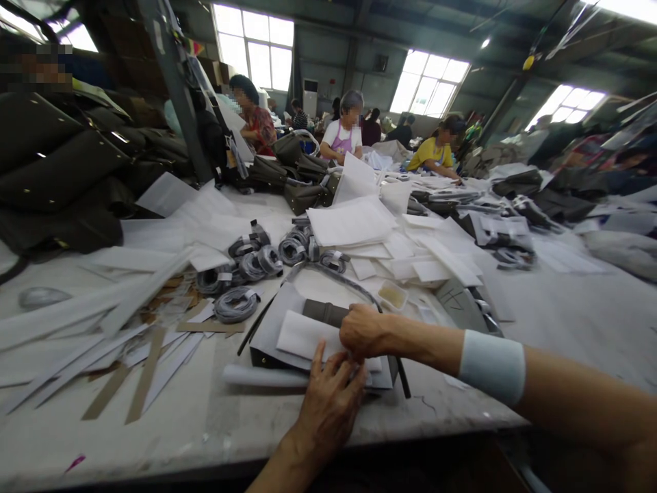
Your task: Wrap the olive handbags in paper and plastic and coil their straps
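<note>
A dark handbag (259, 356) lies on the table in front of me, a pale sheet (287, 301) over its face and its handle (354, 275) arching away from me. On top of it is a folded white foam sheet (300, 335). My left hand (333, 397) rests on the foam's near edge, fingers stretched out. Above it, my right hand (362, 332) is closed beside a dark grey strap or flap (323, 311); its fingertips are turned down and what they grip is hidden. A rolled white sheet (261, 376) lies along the near side of the bag.
Coiled grey wrapped straps (236, 304) and cardboard strips (146, 376) lie to the left. White foam sheets (354, 222) are piled behind the bag, near a small clear tub (393, 296). Dark bags (56, 164) are heaped at the far left. Several people work farther back.
</note>
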### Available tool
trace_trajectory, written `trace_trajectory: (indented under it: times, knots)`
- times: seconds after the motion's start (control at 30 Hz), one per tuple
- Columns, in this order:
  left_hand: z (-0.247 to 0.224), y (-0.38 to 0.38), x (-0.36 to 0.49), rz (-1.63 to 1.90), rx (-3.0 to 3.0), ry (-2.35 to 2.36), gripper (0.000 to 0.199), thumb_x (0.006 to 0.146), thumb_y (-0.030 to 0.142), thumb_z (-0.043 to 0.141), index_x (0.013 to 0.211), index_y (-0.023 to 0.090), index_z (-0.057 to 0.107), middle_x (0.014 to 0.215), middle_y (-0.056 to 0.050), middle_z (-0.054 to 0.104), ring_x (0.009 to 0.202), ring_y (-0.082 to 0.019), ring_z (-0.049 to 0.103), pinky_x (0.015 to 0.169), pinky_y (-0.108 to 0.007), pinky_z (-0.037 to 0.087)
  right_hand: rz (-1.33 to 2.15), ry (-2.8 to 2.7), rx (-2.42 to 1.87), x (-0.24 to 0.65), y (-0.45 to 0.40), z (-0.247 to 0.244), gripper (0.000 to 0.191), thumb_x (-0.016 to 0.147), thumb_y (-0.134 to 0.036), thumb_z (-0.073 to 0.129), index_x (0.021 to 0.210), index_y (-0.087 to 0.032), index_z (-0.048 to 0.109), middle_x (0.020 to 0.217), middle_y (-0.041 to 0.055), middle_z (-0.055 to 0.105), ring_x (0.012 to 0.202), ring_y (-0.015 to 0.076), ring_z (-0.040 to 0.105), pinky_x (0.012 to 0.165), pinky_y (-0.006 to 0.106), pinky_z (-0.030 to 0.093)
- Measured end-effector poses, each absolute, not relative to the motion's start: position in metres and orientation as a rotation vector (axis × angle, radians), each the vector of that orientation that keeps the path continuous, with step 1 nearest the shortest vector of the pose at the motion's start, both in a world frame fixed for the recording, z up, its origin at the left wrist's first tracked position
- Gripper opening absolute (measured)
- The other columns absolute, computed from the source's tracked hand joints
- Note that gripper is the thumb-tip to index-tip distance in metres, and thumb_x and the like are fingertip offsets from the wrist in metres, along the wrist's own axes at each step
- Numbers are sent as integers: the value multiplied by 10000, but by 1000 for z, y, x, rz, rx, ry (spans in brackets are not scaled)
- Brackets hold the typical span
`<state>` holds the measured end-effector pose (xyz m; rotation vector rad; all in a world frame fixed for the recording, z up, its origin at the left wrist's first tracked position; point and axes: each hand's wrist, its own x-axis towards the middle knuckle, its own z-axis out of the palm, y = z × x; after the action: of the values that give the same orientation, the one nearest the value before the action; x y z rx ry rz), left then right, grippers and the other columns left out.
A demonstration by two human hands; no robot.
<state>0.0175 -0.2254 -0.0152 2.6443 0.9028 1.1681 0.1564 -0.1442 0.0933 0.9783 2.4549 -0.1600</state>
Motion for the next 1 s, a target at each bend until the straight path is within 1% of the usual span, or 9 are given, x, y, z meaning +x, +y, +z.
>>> trace_trajectory:
  times: [0.1,0.2,0.33,0.5,0.6,0.67,0.8,0.9,1.0]
  knots:
    - [-15,-225,18,1182,2640,897,280,933,249,537,1201,251,618,1094,-38,686,1101,-220,583,1190,-573,180,-64,2519,909,156,-151,91,221,820,-148,672,599,-158,666,707,62,705,626,163,606,775,356,396]
    - [-14,-225,18,1179,2644,902,272,930,248,545,1193,255,615,1091,-29,685,1099,-216,578,1189,-567,185,6,2568,898,165,-148,89,142,776,-264,765,733,-161,678,872,82,706,848,225,623,832,363,387]
    - [-13,-225,17,1161,2660,908,243,933,240,531,1157,254,623,1068,-35,680,1092,-219,578,1180,-586,200,72,2598,1043,191,-128,88,410,710,-425,819,979,-166,649,984,83,667,962,259,587,821,357,410]
    - [-13,-227,16,1150,2673,922,255,928,234,538,1170,261,613,1037,-30,674,1079,-211,583,1183,-593,193,277,2616,1658,228,-127,95,371,785,-175,751,1136,-174,632,1167,120,629,1097,266,554,949,396,382]
    - [-13,-227,17,1159,2667,918,251,930,238,539,1168,258,615,1029,-29,676,1076,-209,585,1192,-585,171,122,2717,1937,231,-154,89,175,845,-204,695,1020,-204,691,1048,69,677,1011,224,593,930,361,395]
    - [-14,-227,18,1158,2670,921,249,935,243,535,1170,259,616,1031,-26,679,1077,-208,586,1197,-579,153,-95,2794,1904,225,-172,76,56,874,-246,671,889,-223,720,914,35,699,926,197,614,901,340,401]
    - [-14,-225,17,1140,2662,914,255,938,255,540,1183,258,609,1051,-24,682,1088,-213,584,1200,-574,142,-108,2697,1870,213,-180,52,138,916,-233,609,851,-206,729,894,44,715,929,210,616,935,369,392]
    - [-12,-225,16,1125,2646,907,263,935,255,542,1191,266,602,1056,-22,682,1086,-217,584,1190,-588,162,102,2582,2042,209,-172,57,130,910,-216,599,932,-182,722,983,90,715,992,248,605,981,416,382]
    - [-11,-227,15,1070,2626,908,269,927,250,546,1190,268,598,1056,-31,677,1096,-225,582,1183,-612,171,44,2731,2136,198,-175,64,172,938,-235,554,1002,-215,713,1021,67,720,1007,229,621,996,402,407]
